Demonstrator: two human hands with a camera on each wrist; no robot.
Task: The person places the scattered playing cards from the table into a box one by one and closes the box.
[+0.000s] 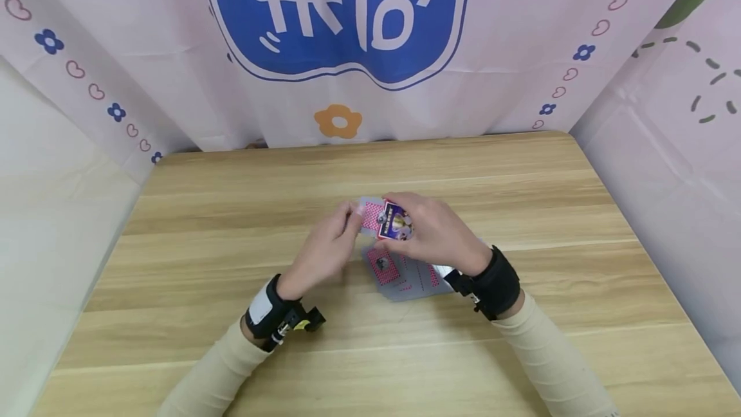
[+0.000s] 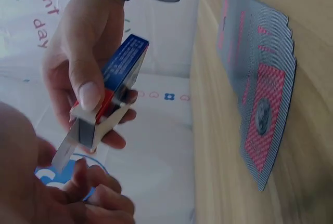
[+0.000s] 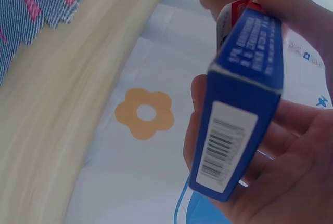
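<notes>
My right hand (image 1: 431,227) grips a small blue and red playing-card box (image 1: 396,221), thumb and fingers on opposite sides. A barcode shows on its blue end (image 3: 221,146) in the right wrist view. From the box's left end sticks out a playing card (image 1: 372,216) with a pink checked back, and my left hand (image 1: 330,240) pinches its outer edge. The left wrist view shows a pale flap (image 2: 106,128) at the box's open end. Whether one card or more sits there is hidden. Below the hands, overlapping playing cards (image 2: 268,115) lie back up, fanned out.
The wooden table (image 1: 231,211) spreads around the cards on all sides. A printed cloth (image 1: 509,37) hangs behind the table's far edge, and pale cloth also hangs at both sides. Both wrists wear black straps (image 1: 500,285) with small cameras.
</notes>
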